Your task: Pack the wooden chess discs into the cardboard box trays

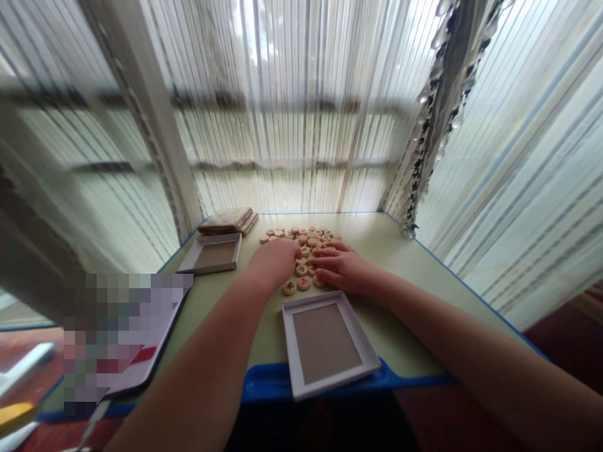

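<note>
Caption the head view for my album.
Left hand and right hand at round, marked pieces on a green table, shallow box nearer the camera.

Characters stand on the round faces of the wooden xiangqi pieces heaped about the middle of the tabletop and on toward its far edge, but none can be read with certainty. Of those closest to the near edge, the left-hand disc carries a dark character, and the red-marked disc just beside it a red one. Farther from that edge, another dark-marked disc shows one too. Deeper in the heap, the red and dark marks are too small to tell.
</note>
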`<state>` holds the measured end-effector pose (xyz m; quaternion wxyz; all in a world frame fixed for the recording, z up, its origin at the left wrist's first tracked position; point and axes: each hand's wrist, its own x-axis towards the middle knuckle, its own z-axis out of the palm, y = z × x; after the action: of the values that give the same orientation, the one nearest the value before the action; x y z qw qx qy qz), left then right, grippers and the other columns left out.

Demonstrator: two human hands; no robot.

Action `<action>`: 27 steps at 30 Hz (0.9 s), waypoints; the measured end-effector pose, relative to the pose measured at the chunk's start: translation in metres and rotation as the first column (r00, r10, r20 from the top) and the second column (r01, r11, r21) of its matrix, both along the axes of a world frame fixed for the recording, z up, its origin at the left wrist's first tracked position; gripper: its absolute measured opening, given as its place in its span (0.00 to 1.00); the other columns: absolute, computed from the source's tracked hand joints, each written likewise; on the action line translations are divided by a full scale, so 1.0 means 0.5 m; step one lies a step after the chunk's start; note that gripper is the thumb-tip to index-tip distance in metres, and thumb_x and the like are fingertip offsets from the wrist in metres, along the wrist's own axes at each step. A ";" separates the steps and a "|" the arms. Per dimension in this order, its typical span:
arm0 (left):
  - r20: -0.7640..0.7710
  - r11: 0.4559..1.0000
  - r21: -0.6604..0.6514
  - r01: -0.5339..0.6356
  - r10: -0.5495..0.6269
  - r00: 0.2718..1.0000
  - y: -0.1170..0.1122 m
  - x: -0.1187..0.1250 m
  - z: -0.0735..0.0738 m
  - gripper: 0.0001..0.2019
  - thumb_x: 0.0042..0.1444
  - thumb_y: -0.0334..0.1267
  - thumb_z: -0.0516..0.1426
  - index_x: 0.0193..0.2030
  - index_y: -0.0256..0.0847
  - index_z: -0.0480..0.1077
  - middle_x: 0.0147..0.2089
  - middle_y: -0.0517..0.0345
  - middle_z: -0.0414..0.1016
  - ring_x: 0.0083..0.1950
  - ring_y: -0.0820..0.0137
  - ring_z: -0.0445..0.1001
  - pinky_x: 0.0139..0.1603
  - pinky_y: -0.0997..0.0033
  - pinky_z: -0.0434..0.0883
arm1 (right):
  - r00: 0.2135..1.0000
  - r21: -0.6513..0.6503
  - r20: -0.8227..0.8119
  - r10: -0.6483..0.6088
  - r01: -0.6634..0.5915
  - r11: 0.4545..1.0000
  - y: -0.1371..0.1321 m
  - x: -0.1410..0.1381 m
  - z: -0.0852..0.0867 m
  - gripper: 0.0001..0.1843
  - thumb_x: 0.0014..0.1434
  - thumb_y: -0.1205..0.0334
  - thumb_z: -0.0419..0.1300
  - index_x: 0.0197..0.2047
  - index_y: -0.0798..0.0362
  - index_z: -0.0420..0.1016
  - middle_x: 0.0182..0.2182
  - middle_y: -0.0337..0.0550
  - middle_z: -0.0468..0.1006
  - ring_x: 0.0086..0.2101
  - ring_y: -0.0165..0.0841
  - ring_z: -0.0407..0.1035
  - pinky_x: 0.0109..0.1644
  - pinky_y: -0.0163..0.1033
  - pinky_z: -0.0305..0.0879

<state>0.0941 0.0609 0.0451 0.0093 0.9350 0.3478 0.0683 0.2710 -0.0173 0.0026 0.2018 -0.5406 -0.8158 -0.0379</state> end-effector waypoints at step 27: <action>-0.025 0.995 0.074 0.062 -0.061 0.998 0.007 0.015 -0.020 0.13 0.52 0.45 0.51 0.35 0.47 0.75 0.38 0.53 0.74 0.39 0.66 0.71 0.37 0.71 0.64 | 1.000 0.000 0.017 -0.002 0.002 1.000 -0.001 -0.005 0.003 0.20 0.58 0.48 0.49 0.48 0.46 0.72 0.44 0.47 0.72 0.45 0.39 0.60 0.52 0.48 0.54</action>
<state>0.1018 0.0645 0.0351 -0.0274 0.9457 0.3162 0.0702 0.2686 -0.0180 0.0040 0.1947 -0.5413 -0.8169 -0.0428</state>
